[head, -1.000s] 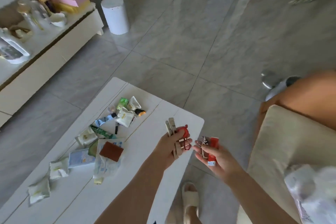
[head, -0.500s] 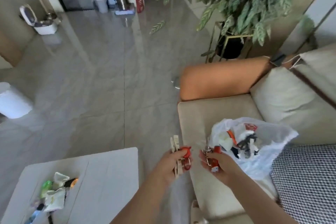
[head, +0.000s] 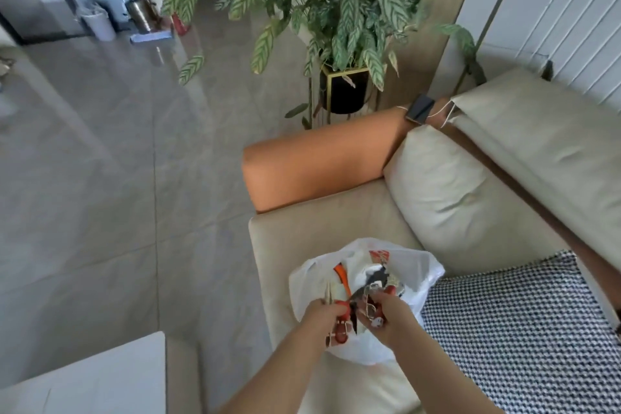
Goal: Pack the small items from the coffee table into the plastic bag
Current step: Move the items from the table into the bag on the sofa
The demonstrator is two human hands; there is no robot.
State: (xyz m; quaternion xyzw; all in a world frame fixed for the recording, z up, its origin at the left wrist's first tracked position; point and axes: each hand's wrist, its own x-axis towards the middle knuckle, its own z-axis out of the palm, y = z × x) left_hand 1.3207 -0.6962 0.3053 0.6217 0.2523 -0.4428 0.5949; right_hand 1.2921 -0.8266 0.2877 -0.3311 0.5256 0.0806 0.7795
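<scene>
1. Both hands now over the plastic bag (head: 416,265) on the sofa seat's front edge – earlier beside it.
2. Left hand (head: 321,314) grips wooden clothespins (head: 327,292) and a red item.
3. Right hand (head: 389,312) pinches the metal clips (head: 371,307).

The mouth of the plastic bag (head: 416,265) is crowded by both hands, the left hand (head: 322,314) and right hand (head: 391,316), and by items already inside. Open seat cushion (head: 285,245) is left on the bag's left; the checked cushion (head: 524,329) presses in on the right (touching the bag). The coffee table (head: 100,376) corner is kept well apart.
</scene>
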